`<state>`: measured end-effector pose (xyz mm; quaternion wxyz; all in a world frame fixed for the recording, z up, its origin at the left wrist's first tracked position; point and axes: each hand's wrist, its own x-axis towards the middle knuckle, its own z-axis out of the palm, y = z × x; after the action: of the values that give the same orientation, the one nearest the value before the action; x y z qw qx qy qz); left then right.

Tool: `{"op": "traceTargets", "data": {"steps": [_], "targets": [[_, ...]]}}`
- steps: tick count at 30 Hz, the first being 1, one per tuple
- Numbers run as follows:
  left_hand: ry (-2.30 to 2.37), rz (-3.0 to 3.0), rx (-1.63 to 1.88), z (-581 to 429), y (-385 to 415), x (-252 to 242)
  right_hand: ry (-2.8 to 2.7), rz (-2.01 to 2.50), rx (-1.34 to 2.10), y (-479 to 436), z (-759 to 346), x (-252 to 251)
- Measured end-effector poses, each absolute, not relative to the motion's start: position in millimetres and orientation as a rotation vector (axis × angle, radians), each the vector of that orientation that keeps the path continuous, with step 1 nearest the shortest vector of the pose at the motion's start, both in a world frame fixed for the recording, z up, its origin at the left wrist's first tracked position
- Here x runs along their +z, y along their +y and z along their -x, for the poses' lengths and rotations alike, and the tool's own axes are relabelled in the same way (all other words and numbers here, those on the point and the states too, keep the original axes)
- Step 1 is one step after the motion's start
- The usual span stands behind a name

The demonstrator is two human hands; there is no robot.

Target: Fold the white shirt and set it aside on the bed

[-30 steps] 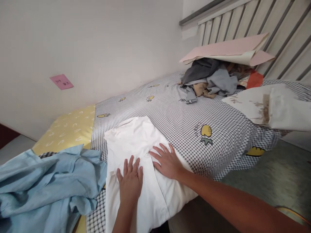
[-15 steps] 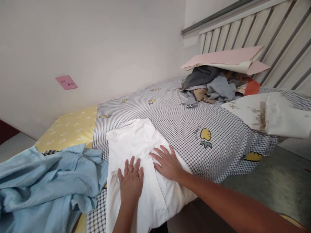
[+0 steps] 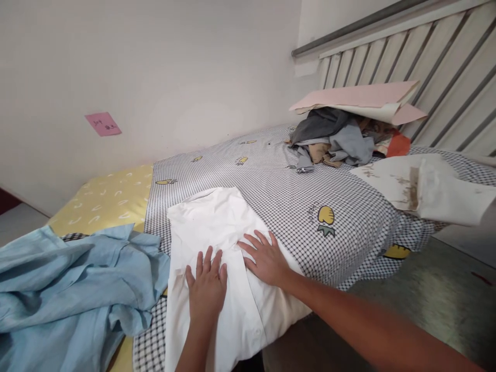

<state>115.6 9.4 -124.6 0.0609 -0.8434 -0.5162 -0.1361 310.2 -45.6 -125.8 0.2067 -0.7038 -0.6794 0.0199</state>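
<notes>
A white shirt [image 3: 211, 217] lies spread on the checkered bed sheet [image 3: 279, 191], its lower part hanging toward me over the bed's near edge. My left hand [image 3: 207, 284] rests flat on the shirt, palm down, fingers spread. To its right, my right hand [image 3: 265, 258] also lies on the fabric with fingers apart, beside the shirt's button strip. A small button shows low on that strip. Neither hand grips the cloth. Left of the shirt is a crumpled light blue garment [image 3: 89, 284], apart from both hands.
Dark and grey clothes [image 3: 329, 132] are heaped at the back right under a pink folded sheet [image 3: 360, 95]. Nearer lies a stained white item [image 3: 437, 186]. A yellow patterned cloth [image 3: 104, 199] covers the left end. A pink note [image 3: 103, 124] is on the wall.
Both hands stay in nearly the same place on the white shirt. The camera view has turned slightly, so the surroundings shift a little.
</notes>
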Motion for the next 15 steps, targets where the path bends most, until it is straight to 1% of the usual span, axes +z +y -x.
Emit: {"op": "traceTargets", "data": {"steps": [7, 15], "targets": [[-1.565, 2.542, -0.366, -115.7, 7.3, -122.8, -1.899, 1.984, 0.076, -45.4, -310.4, -125.0], [-1.531, 2.534, -0.425, -113.2, 11.2, -130.1, -1.891, 1.995, 0.116, -45.8, -309.4, -121.7]]}}
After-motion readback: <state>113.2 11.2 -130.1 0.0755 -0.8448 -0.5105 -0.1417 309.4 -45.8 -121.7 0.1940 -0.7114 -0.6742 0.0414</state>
